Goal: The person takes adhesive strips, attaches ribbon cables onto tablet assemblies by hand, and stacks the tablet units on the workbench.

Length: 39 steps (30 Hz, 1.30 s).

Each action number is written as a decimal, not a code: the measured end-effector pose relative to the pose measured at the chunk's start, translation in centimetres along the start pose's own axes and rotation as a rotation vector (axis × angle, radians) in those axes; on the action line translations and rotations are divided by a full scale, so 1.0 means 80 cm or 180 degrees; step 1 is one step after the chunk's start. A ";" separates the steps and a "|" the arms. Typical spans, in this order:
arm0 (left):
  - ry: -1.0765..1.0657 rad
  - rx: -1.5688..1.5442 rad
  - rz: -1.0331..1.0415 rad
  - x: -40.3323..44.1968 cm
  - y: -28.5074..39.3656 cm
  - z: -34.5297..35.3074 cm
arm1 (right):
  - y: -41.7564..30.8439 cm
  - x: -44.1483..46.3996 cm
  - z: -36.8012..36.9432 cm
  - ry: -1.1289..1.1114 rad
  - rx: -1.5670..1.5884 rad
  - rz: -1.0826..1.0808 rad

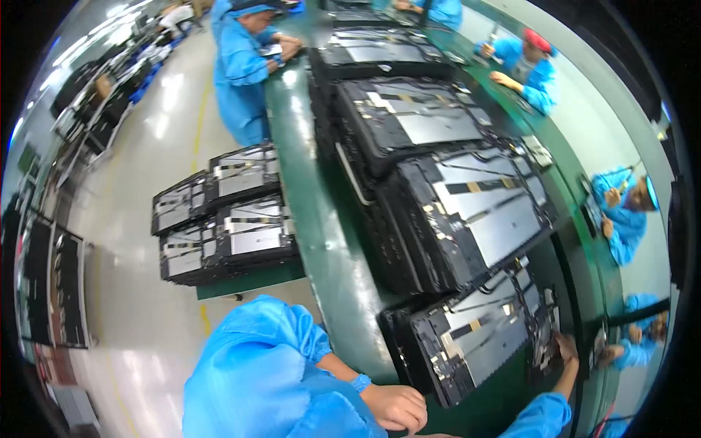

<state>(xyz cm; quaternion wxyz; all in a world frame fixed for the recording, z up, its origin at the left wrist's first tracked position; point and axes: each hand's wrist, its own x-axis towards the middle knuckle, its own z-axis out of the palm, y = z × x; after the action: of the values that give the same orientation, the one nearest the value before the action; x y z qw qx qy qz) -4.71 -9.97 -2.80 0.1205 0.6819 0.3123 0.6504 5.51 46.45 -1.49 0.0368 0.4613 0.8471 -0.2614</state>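
A stack of black-framed flat device panels (pixel 485 332), with silver plates and black ribbon cables bared on top, lies right in front of me. My left hand (pixel 398 409) is by the stack's near left corner, its fingers curled in; whatever they may hold is hidden. My blue sleeve (pixel 270 372) reaches down to it, and a blue band (pixel 361 382) circles the wrist. At the stack's right side, my right hand (pixel 565 349) has its fingers against a dark electronic part (pixel 544 336) with small metallic pieces. The fingertips are partly hidden there.
Taller stacks of similar panels (pixel 482 204) run along the green table (pixel 325 241). More panels (pixel 252 226) sit on a low green-topped stand at left. A person in blue (pixel 244 73) stands at the table's far left; several others (pixel 621 212) work along the right side.
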 end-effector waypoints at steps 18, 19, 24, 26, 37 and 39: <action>-0.0376 0.0196 0.0095 -0.019 -0.014 0.037 | -0.037 -0.188 -0.089 0.0351 0.1709 -0.0685; -0.0663 0.0225 -0.0097 -0.018 -0.015 0.034 | -0.067 -0.236 -0.075 0.0787 0.1795 -0.0341; -0.0787 0.0081 -0.1177 0.000 -0.004 0.050 | -0.034 -0.393 0.003 0.1238 0.2789 0.0141; -0.0539 -0.0231 -0.1925 0.009 -0.006 0.070 | -0.014 -0.446 0.057 0.1342 0.3591 0.0318; -0.0734 0.1371 -0.2471 -0.001 0.012 0.084 | -0.108 -0.562 0.247 0.1663 0.3973 0.0347; -0.1042 0.1630 -0.2601 0.003 0.024 0.079 | -0.101 -0.567 0.250 0.2041 0.3394 0.0721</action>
<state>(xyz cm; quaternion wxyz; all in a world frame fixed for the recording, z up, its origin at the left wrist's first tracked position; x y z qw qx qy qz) 1.87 -9.80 -2.32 0.2414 0.6046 0.6799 0.3374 21.43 -1.20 -1.61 -0.4264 0.5584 0.5153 -0.4908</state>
